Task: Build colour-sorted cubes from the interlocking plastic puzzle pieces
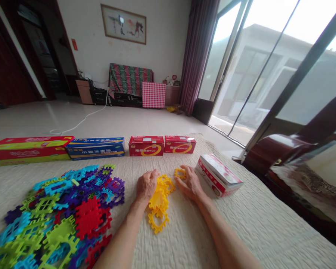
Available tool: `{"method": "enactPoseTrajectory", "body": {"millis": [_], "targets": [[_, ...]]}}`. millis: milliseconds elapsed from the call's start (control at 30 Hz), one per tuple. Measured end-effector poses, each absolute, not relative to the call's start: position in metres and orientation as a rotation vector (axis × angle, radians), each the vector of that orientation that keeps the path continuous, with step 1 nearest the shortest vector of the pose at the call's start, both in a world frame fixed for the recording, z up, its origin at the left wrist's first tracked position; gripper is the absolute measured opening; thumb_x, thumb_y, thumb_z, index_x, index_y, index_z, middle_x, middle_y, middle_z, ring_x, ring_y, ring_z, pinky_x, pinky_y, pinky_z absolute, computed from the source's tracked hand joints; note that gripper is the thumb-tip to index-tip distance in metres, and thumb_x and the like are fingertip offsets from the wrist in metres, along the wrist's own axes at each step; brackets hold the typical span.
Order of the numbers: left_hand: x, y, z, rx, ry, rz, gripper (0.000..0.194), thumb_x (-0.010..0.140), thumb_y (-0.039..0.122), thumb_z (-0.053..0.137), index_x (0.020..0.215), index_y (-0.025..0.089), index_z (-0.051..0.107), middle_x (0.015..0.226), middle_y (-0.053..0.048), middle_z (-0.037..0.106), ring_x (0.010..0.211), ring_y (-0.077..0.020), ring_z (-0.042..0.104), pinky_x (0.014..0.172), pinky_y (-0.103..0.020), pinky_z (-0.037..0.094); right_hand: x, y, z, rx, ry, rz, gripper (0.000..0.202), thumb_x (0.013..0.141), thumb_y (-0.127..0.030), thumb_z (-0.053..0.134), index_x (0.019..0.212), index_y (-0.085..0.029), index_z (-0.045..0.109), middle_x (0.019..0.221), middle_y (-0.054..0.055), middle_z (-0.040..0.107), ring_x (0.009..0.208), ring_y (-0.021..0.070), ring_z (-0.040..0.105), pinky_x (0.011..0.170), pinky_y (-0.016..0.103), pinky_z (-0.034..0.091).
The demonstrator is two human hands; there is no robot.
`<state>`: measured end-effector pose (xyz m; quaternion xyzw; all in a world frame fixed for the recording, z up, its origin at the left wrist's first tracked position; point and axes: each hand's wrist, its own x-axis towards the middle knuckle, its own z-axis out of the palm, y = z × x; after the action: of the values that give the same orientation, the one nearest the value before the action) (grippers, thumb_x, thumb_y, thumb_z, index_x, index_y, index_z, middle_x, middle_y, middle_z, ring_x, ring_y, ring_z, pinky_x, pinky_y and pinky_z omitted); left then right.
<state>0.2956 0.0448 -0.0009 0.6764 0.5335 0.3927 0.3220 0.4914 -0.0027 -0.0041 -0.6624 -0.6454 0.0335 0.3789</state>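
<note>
My left hand [147,185] is curled closed at the left edge of a small pile of yellow interlocking plastic pieces [158,200]. What its fingers hold, if anything, is hidden. To the right of that pile, my right hand [189,184] has thumb and fingers around a single yellow interlocking piece [177,172]. A large heap of interlocking pieces in red [88,216], green, blue and purple spreads over the cover, left of my left forearm. Just right of my right hand stands a white and red box [220,175].
Along the far edge of the quilted cover [268,231] stand a red and green box [30,149], a blue box [96,148] and two red boxes, one left [146,145] and one right [180,144]. A dark wooden seat [280,149] is at the right.
</note>
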Motion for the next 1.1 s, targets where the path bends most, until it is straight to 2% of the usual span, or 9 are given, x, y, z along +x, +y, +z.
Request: {"method": "enactPoseTrajectory", "body": {"millis": [133, 267, 433, 500, 633, 733, 900, 1100], "targets": [[0.296, 0.044, 0.000, 1.733, 1.419, 1.053, 0.045, 0.089, 0.045, 0.036, 0.083, 0.018, 0.071, 0.093, -0.011, 0.074, 0.093, -0.0222, 0.067, 0.083, -0.029, 0.046, 0.490, 0.004, -0.009, -1.758, -1.692, 0.006, 0.025, 0.075, -0.026, 0.059, 0.098, -0.017, 0.060, 0.104, 0.011, 0.063, 0.097, 0.0230, 0.058, 0.090, 0.036, 0.045], [0.296, 0.044, 0.003, 1.691, 1.437, 1.090, 0.044, 0.088, 0.044, 0.036, 0.082, 0.017, 0.071, 0.091, -0.011, 0.074, 0.091, -0.0214, 0.067, 0.083, -0.028, 0.047, 0.493, 0.010, -0.013, -1.698, -1.789, -0.030, 0.014, 0.077, -0.022, 0.057, 0.088, -0.017, 0.062, 0.107, 0.012, 0.064, 0.102, 0.0234, 0.058, 0.092, 0.036, 0.044], [0.296, 0.044, 0.002, 1.655, 1.438, 1.108, 0.045, 0.088, 0.044, 0.036, 0.082, 0.017, 0.071, 0.091, -0.011, 0.074, 0.090, -0.0215, 0.068, 0.081, -0.029, 0.047, 0.500, 0.015, -0.015, -1.628, -1.824, 0.009, 0.023, 0.076, -0.013, 0.050, 0.095, -0.016, 0.063, 0.124, 0.014, 0.057, 0.114, 0.0234, 0.054, 0.098, 0.038, 0.041], [0.296, 0.044, 0.003, 1.650, 1.431, 1.115, 0.044, 0.088, 0.043, 0.037, 0.082, 0.017, 0.071, 0.091, -0.011, 0.074, 0.090, -0.0211, 0.068, 0.081, -0.029, 0.047, 0.500, 0.016, -0.015, -1.654, -1.781, 0.002, 0.028, 0.075, -0.014, 0.051, 0.101, -0.016, 0.061, 0.130, 0.015, 0.052, 0.117, 0.0239, 0.053, 0.099, 0.038, 0.041], [0.296, 0.042, 0.006, 1.636, 1.503, 1.159, 0.042, 0.087, 0.041, 0.038, 0.083, 0.017, 0.072, 0.093, -0.011, 0.074, 0.091, -0.0215, 0.068, 0.081, -0.028, 0.047, 0.490, 0.018, -0.012, -1.815, -1.615, -0.048, 0.038, 0.079, -0.032, 0.056, 0.111, -0.012, 0.056, 0.117, 0.017, 0.057, 0.106, 0.0261, 0.056, 0.093, 0.038, 0.044], [0.295, 0.042, 0.008, 1.617, 1.560, 1.190, 0.041, 0.087, 0.039, 0.037, 0.083, 0.017, 0.072, 0.094, -0.011, 0.074, 0.090, -0.0216, 0.067, 0.080, -0.028, 0.047, 0.480, 0.018, -0.008, -1.965, -1.543, -0.069, 0.043, 0.078, -0.041, 0.060, 0.110, -0.012, 0.057, 0.104, 0.016, 0.060, 0.099, 0.0281, 0.057, 0.089, 0.039, 0.045], [0.295, 0.043, 0.006, 1.627, 1.579, 1.178, 0.041, 0.088, 0.039, 0.038, 0.084, 0.017, 0.072, 0.094, -0.010, 0.074, 0.090, -0.0215, 0.067, 0.079, -0.027, 0.046, 0.476, 0.020, -0.006, -1.992, -1.538, -0.096, 0.031, 0.077, -0.037, 0.061, 0.100, -0.017, 0.061, 0.101, 0.013, 0.060, 0.097, 0.0272, 0.056, 0.088, 0.038, 0.043], [0.295, 0.042, 0.008, 1.620, 1.592, 1.175, 0.039, 0.088, 0.037, 0.039, 0.082, 0.018, 0.073, 0.093, -0.010, 0.074, 0.088, -0.0202, 0.067, 0.078, -0.026, 0.045, 0.479, 0.021, -0.008, -1.912, -1.509, -0.059, 0.031, 0.075, -0.035, 0.064, 0.099, -0.016, 0.062, 0.108, 0.013, 0.058, 0.099, 0.0267, 0.056, 0.088, 0.038, 0.044]]}}
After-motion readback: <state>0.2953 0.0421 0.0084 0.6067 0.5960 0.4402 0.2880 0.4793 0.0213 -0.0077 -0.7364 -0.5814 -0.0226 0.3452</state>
